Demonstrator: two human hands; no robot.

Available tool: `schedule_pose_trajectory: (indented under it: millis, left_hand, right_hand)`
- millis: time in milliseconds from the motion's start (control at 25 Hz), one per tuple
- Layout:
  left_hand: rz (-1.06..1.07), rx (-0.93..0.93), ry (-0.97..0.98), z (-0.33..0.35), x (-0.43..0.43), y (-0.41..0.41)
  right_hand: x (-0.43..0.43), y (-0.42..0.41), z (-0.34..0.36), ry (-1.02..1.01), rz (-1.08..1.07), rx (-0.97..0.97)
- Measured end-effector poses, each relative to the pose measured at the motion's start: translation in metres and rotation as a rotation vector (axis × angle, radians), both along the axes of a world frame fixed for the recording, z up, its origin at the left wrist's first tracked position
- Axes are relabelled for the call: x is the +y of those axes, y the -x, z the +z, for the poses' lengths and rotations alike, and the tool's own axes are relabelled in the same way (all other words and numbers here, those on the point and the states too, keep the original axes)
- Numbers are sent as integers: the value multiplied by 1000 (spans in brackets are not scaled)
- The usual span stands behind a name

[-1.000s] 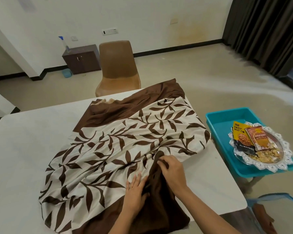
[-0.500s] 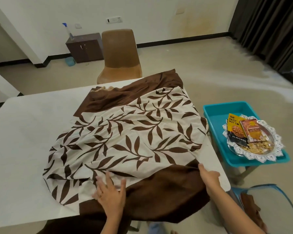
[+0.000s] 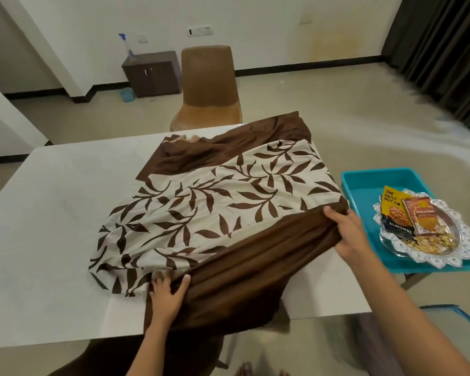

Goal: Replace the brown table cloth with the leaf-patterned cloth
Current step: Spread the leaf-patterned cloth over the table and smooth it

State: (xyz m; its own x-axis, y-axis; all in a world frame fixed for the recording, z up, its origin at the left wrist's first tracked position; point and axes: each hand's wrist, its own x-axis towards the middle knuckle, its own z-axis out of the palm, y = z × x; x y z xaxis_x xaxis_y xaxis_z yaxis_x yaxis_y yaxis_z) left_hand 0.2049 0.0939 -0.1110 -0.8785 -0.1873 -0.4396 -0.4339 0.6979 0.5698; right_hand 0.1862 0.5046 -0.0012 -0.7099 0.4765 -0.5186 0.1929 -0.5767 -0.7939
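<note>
The leaf-patterned cloth (image 3: pixel 215 210), cream with brown leaves and wide brown borders, lies partly unfolded on the white table (image 3: pixel 52 213). Its near brown border (image 3: pixel 255 267) is bunched into folds and hangs over the table's front edge. My right hand (image 3: pixel 347 234) grips that border at its right end, fingers curled round the gathered fabric. My left hand (image 3: pixel 168 293) holds the cloth's near left part where the pattern meets the brown border, fingers tucked into the fabric. A dark brown mass (image 3: pixel 106 359) shows below the table's front edge.
A teal tray (image 3: pixel 369 180) on a stand to the right holds a silver plate (image 3: pixel 464 240) with snack packets. A brown chair (image 3: pixel 206 85) stands behind the table. A small dark cabinet (image 3: pixel 152 74) with a spray bottle is at the back wall. Dark curtains hang at right.
Both hands have gone from the cloth's middle fold to its near brown border, spreading apart. The right hand has moved right and now grips the border's end; the cloth lies wider.
</note>
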Motion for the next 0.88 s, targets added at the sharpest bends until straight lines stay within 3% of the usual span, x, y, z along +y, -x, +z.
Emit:
schedule_pose_trajectory:
  millis: [80,200,240,320,400,480,560,600,760,840,880]
  left_hand:
    - [-57,76,-104,12,-14,15]
    - [-41,247,134,9,-21,17]
    - [11,234,192,6,-17,12]
    - [97,168,162,-3,-5,-2]
    - [73,141,102,-7,7,-12]
    - [67,207,-65,-5,10,-17]
    - [144,270,-239,2,-1,-16]
    - [179,307,-221,5,-9,-15]
    - [250,321,128,-10,-41,-13]
    - [179,272,112,-17,-42,-15]
    - [129,257,79,-18,-39,-16]
  right_hand:
    - [20,-4,-10,-284,-103,-125]
    - [-1,-18,-35,-896,-17,-684]
    - [-20,-22,-46,-1079,66,-706]
    - [-72,-35,-67,-1315,434,-438]
    - [-125,-50,-90,-1315,953,-156]
    - [-163,-59,-111,-1428,1272,-125]
    - [-178,-53,-119,-1577,1279,-167]
    - [-178,-44,-119,-1615,1222,-179]
    - [-138,-7,-103,-1382,733,-278]
    - [-121,0,-96,-1333,623,-204]
    - [-125,-1,-90,-1312,672,-132]
